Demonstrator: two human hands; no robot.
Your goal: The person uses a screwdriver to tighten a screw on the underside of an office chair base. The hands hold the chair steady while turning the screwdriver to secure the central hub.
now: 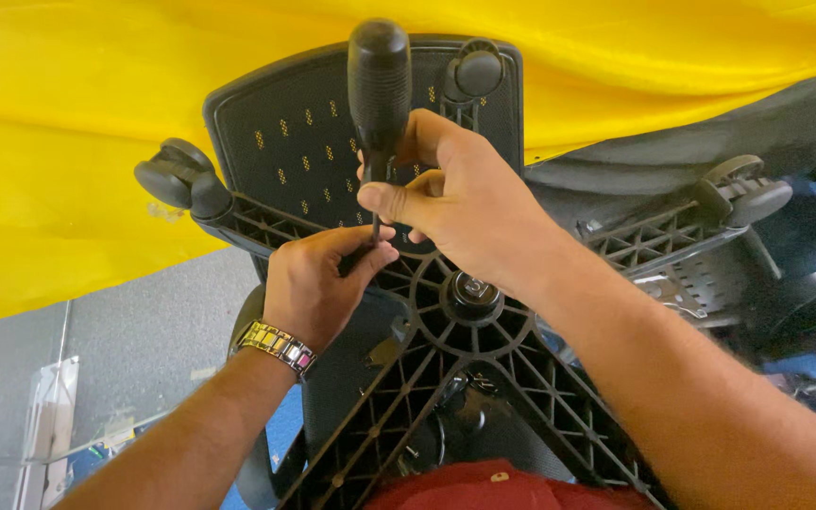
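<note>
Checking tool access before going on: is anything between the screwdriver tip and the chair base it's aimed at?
Partly. The left hand pinches the shaft's lower end, hiding the tip. The right hand holds the screwdriver upright over the chair base. Nothing else blocks it.

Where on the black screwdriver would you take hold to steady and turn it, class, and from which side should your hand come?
Grip the screwdriver by its thick, rounded black handle, coming from the right, where the right hand already wraps its lower end. The handle stands nearly upright above the chair base, so its upper part is free. The thin shaft below is pinched by the left hand, probably only guiding it.
</note>
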